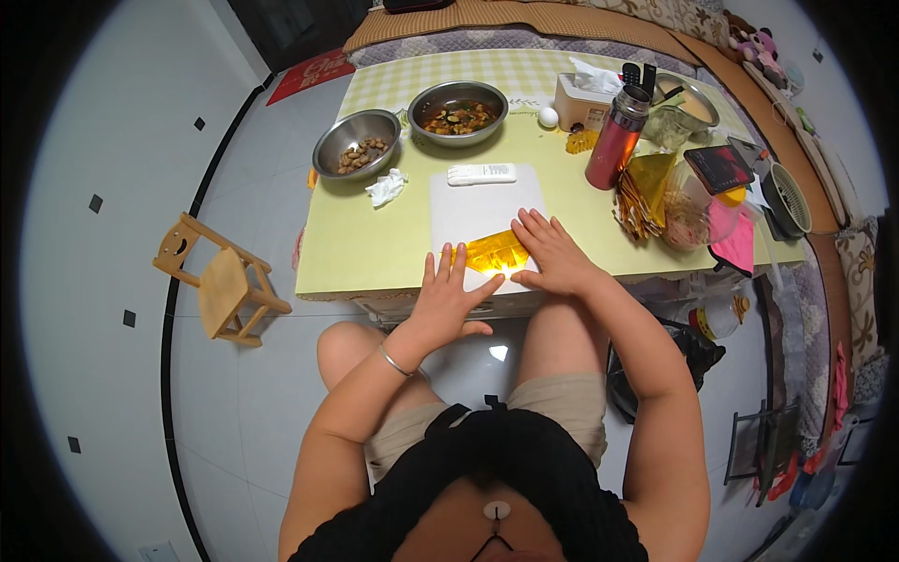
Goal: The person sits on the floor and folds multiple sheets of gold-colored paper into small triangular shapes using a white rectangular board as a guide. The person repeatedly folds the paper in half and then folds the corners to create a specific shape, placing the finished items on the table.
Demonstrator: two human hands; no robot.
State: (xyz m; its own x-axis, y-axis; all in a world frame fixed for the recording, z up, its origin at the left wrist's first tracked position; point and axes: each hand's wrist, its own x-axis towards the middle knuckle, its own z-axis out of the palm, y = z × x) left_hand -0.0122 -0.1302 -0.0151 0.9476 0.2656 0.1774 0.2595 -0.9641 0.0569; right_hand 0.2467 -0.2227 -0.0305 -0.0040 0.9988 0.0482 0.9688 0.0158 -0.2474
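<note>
A shiny gold foil sheet [496,252] lies at the near edge of the table, partly on a white board [487,208]. Its outline looks folded, with slanted sides. My left hand [453,290] rests at its left end, fingers stretched and spread, fingertips touching the foil. On the other end lies my right hand [554,253], flat with its fingers apart. Both palms cover parts of the foil's ends. Beyond the foil, a white flat packet [481,174] lies across the far part of the board.
Two steel bowls, one with brown pieces [320,150] and one with dark liquid [503,117], stand at the back left near a crumpled tissue [386,188]. On the right are a red flask [613,150], gold foil pieces [646,192] and a phone [719,169]. A small wooden chair [225,292] stands left.
</note>
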